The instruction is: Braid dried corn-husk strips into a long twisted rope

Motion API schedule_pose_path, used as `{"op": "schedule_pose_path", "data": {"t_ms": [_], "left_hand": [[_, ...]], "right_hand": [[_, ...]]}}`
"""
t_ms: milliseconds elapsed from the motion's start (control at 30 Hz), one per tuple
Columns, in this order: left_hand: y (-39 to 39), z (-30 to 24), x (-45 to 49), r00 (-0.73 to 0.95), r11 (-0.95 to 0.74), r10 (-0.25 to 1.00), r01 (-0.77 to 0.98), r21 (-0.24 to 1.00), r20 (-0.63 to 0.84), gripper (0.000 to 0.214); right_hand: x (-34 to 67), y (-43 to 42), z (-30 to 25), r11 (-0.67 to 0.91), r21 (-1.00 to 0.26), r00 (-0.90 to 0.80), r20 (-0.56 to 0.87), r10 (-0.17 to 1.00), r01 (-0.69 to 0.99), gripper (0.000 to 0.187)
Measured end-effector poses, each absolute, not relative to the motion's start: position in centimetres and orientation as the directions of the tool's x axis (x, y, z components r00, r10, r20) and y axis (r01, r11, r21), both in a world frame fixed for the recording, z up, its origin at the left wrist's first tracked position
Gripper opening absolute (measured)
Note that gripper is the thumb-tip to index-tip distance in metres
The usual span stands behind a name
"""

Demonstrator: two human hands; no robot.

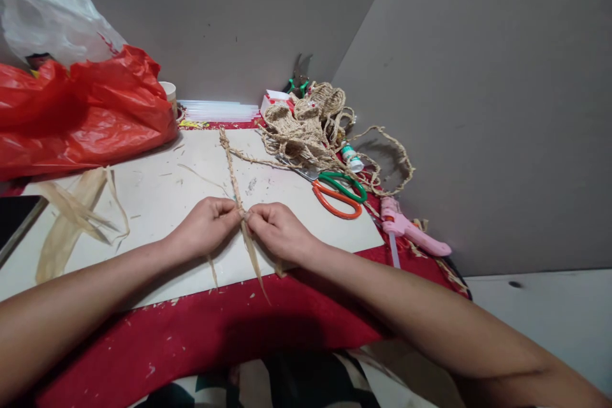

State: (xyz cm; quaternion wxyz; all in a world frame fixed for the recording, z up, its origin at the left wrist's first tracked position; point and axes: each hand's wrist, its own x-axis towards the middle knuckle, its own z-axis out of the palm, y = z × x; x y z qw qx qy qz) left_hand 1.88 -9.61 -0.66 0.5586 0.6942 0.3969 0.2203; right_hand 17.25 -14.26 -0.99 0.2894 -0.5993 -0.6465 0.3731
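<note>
A braided cord of dried plant fibre [231, 169] runs away from me over the white board [282, 255]. My left hand [210, 223] pinches the cord's near end between thumb and fingers. Close beside it, my right hand [277, 229] pinches the same spot from the other side. Loose flat fibre strands [251, 252] hang from the pinch toward me. From its far end, the cord leads right to a heap of braided rope [306, 134]. Wide dried fibre strips [71, 223] lie on the board to the left.
Scissors [339, 194] with green and orange handles lie right of my hands, near a pink glue gun [411, 229]. Clear glue sticks [217, 110], pruning shears [299, 80] and a cup [168, 92] are at the back. A red plastic bag [86, 115] fills the left. Grey walls stand behind.
</note>
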Motion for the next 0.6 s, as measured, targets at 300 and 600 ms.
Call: {"op": "schedule_pose_path", "data": {"t_ms": [300,600], "left_hand": [[-9.3,-0.5,2.3,0.585,0.258,0.727,0.254,0.932,-0.36,0.031],[-9.7,-0.6,2.6,0.525,0.257,0.784,0.213,0.943,-0.332,0.027]], "right_hand": [[16.8,-14.6,0.7,0.075,-0.508,-0.125,-0.066,0.99,0.858,0.03],[15.3,-15.0,1.6,0.126,-0.118,-0.138,-0.097,0.986,0.985,0.036]]}}
